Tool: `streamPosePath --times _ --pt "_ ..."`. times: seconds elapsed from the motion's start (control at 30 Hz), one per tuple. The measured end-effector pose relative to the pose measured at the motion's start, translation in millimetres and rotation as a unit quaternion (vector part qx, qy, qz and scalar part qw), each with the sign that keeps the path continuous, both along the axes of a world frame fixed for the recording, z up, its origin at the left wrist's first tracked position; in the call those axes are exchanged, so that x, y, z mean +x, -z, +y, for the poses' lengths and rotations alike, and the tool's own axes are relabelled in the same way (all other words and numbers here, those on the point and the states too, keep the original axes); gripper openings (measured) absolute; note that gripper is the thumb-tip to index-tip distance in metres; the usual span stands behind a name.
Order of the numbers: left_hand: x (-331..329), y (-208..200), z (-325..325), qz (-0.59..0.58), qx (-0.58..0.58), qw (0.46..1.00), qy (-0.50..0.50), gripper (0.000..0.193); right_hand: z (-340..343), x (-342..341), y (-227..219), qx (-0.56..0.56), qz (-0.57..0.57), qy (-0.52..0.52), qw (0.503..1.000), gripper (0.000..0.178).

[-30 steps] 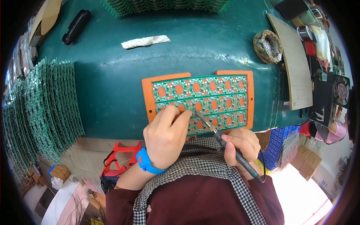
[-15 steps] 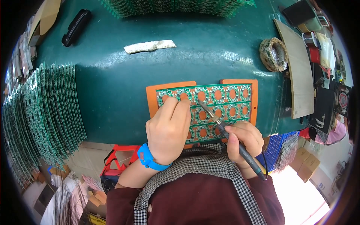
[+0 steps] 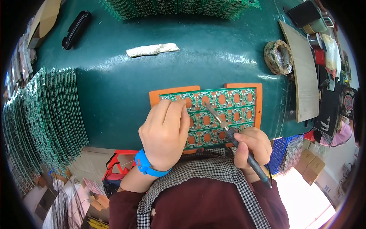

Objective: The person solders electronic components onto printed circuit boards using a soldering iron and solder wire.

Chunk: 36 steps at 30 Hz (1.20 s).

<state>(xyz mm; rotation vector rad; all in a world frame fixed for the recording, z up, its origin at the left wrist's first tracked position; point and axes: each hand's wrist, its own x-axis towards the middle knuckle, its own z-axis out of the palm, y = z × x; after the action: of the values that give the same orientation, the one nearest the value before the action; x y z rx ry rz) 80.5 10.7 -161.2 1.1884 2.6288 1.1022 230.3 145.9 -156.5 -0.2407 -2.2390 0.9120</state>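
A green circuit board panel (image 3: 229, 100), with rows of round cut-outs, lies in an orange holder (image 3: 259, 100) on the table in front of me. In my right hand (image 3: 256, 147) is a soldering iron (image 3: 230, 133), gripped like a pen. Its tip points up and left, at a cut-out in the far row; whether it touches the board I cannot tell. My left hand (image 3: 164, 128) is over the panel's left part, thumb and fingertips pinched together near the far row. What they hold, if anything, is too small to make out.
Upright circuit panels (image 3: 57, 114) stand in rows at the left, and more are stacked (image 3: 171, 7) at the far edge. A whitish strip (image 3: 152, 49), a black handset-like object (image 3: 77, 29), a rough round bowl (image 3: 278, 57) and a wooden board (image 3: 305, 72) are also on the table.
My left hand has shifted left and a little toward me, uncovering more of the panel. The iron's tip has moved slightly to the right, still over the far row.
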Motion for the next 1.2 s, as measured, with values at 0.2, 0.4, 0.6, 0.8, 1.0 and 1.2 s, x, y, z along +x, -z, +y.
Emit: streamPosePath --times 0.2,0.4,0.6,0.8,1.0,1.2 --pt "-0.6 6.8 1.4 0.011 -0.012 1.000 0.018 0.020 -6.3 -16.4 0.9 -0.002 -0.034 -0.022 0.999 0.009" --pt "-3.9 6.4 1.7 0.003 0.002 0.999 0.049 0.018 -7.3 -16.7 1.0 0.003 -0.040 -0.017 0.999 0.009" --pt "10.8 -3.9 -18.5 -0.100 0.017 0.995 0.018 0.020 -8.7 8.0 -4.9 0.006 -0.036 -0.039 0.999 0.010" --pt "20.5 2.0 -23.6 -0.068 0.014 0.996 0.053 0.022 -16.1 8.1 -4.2 0.010 -0.048 -0.046 0.998 0.008" --pt "20.1 2.1 -25.2 -0.036 0.018 0.997 0.067 0.019 -22.3 12.1 -0.4 0.014 -0.035 -0.037 0.999 0.008" --pt "35.4 -2.2 -41.3 -0.089 0.035 0.995 0.039 0.016 -26.0 34.7 -2.8 0.008 -0.017 -0.059 0.998 0.012"
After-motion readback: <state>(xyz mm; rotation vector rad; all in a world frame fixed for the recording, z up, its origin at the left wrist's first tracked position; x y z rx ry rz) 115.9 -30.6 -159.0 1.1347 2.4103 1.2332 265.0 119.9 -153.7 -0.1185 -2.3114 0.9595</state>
